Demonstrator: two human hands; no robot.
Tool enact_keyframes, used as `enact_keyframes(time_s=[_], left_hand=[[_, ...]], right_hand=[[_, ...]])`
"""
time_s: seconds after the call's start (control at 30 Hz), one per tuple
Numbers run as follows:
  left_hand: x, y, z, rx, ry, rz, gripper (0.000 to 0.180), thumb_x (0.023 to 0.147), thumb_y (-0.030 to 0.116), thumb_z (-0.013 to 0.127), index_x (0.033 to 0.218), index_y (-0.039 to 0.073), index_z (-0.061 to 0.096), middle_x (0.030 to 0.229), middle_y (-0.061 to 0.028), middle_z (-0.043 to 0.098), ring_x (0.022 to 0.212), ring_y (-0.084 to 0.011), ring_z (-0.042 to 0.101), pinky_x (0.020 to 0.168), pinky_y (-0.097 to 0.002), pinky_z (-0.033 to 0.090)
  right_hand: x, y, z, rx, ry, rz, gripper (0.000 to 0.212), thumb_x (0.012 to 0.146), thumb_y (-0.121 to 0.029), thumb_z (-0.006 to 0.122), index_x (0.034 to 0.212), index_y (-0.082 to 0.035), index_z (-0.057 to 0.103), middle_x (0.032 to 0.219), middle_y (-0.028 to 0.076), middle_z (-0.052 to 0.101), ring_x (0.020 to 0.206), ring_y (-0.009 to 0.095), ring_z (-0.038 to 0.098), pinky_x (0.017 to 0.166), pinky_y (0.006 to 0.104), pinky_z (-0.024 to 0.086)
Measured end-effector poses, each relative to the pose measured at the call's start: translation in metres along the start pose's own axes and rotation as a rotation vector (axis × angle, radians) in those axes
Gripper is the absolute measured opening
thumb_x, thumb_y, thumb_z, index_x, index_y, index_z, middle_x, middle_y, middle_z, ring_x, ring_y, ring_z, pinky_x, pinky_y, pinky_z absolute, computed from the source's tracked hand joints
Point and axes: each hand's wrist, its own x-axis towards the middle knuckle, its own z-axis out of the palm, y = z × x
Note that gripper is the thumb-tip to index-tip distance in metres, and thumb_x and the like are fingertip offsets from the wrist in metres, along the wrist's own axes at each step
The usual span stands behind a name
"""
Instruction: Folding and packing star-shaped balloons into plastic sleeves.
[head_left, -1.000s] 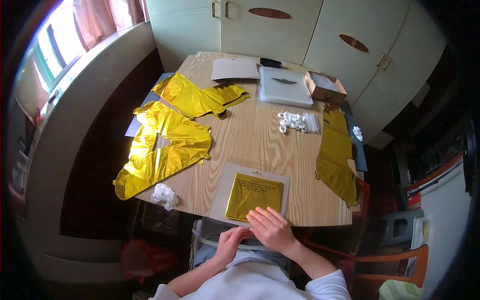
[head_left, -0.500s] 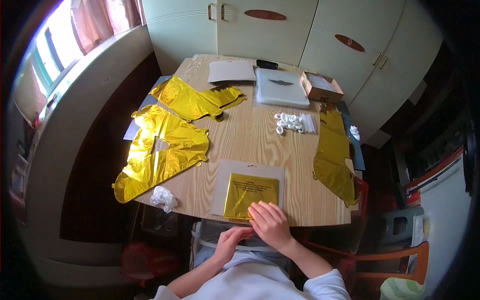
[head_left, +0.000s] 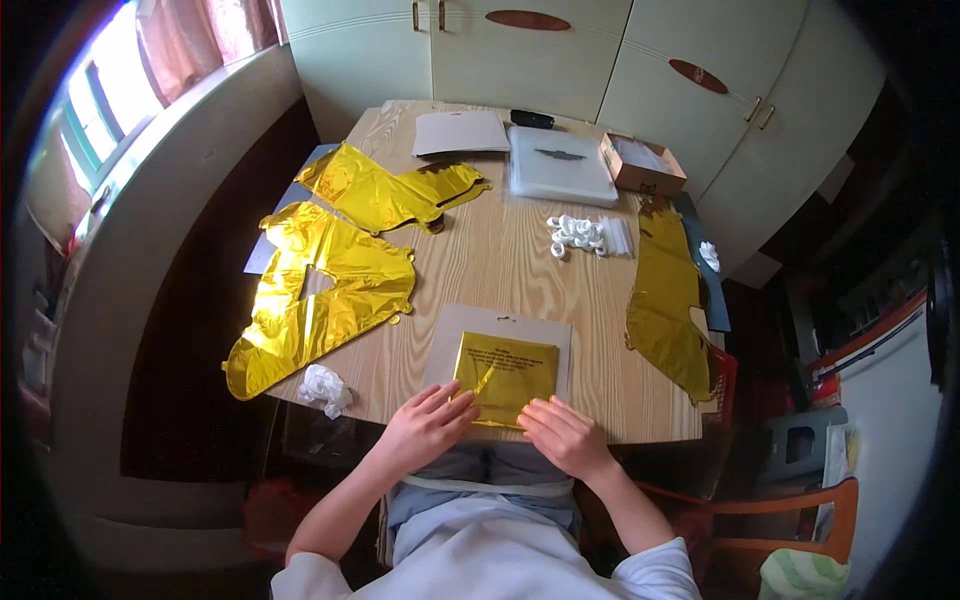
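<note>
Resting on the gold packet, left hand now covers its near-left corner, palm down, fingers together; previously it sat below the packet, beside the right hand. Right hand remains at near-right corner, fingers together; pinching or not, cannot tell. Packet lies on the grey card, by the table's near edge. Wood surface extends beyond the card to white rings; foil sheets lie left and right of it, apart. Dark small print crosses packet's far half.
</note>
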Motion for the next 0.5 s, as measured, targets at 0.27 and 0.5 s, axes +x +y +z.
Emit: enact_keyframes(time_s=[0.27, 0.5], left_hand=[[-0.0056, -0.0026, 0.007, 0.073, 0.028, -0.018, 0.033, 0.08, 0.017, 0.065, 0.112, 0.012, 0.066, 0.119, -0.0068, 0.062, 0.116, -0.0255, 0.059, 0.093, -0.0384, 0.051], [-0.004, -0.0012, 0.0086, 0.089, 0.038, -0.011, 0.031, 0.08, 0.017, 0.065, 0.11, 0.009, 0.067, 0.115, -0.0073, 0.063, 0.113, -0.0252, 0.06, 0.09, -0.0371, 0.053]], right_hand=[[-0.005, 0.0015, 0.0037, -0.004, 0.036, 0.05, 0.024, 0.081, -0.008, 0.062, 0.104, -0.004, 0.069, 0.109, 0.009, 0.067, 0.108, 0.023, 0.062, 0.094, 0.0386, 0.051], [-0.0058, -0.0023, 0.0047, -0.056, 0.037, 0.047, 0.024, 0.08, -0.009, 0.062, 0.103, -0.004, 0.069, 0.108, 0.009, 0.067, 0.108, 0.024, 0.062, 0.094, 0.038, 0.052]])
